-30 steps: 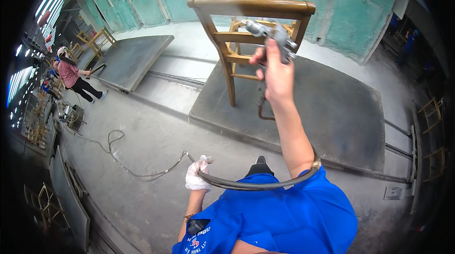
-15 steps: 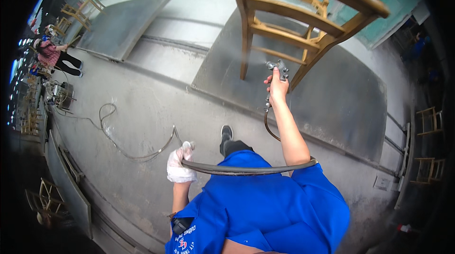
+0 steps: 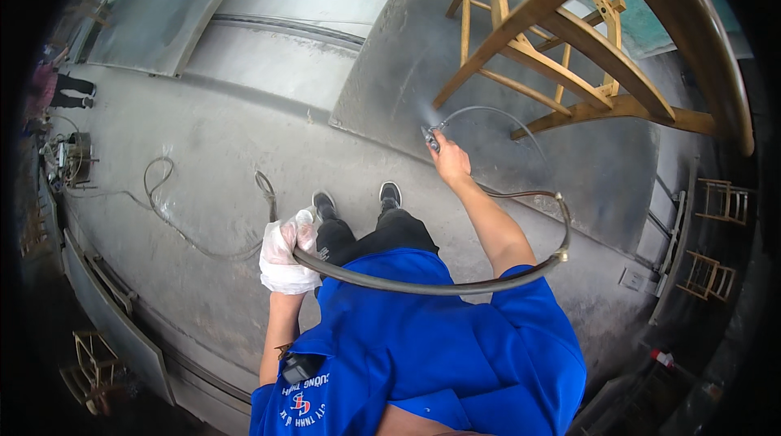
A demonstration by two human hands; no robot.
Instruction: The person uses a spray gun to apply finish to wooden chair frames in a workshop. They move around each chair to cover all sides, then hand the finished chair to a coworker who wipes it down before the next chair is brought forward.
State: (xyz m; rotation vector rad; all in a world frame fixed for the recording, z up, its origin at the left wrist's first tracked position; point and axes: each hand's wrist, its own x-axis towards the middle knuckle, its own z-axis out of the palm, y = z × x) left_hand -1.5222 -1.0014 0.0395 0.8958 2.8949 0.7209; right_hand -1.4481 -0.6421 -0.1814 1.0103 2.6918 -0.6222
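Observation:
My right hand (image 3: 452, 163) is closed around a metal spray gun (image 3: 430, 137), and pale mist leaves its nozzle beside the end of a chair leg. The brown wooden chair (image 3: 557, 70) stands over a dark grey board at the upper right, its top rail nearest me. My left hand (image 3: 288, 253), wrapped in clear plastic, grips a thick dark hose (image 3: 399, 286). That hose bows across the front of my blue shirt, then curves up on the right towards the gun. A thinner hose (image 3: 512, 117) loops from the gun past the chair.
The grey board (image 3: 602, 172) lies beneath the chair; another board (image 3: 167, 17) is at the upper left. Hose (image 3: 191, 237) trails over the floor to a machine (image 3: 75, 155). A person (image 3: 65, 90) stands far left. More chairs (image 3: 722, 202) are at the right.
My right hand has swung the spray gun left and lower, its tip now angled leftward. The chair appears turned, with its legs pointing more to the left. Both my shoes now show.

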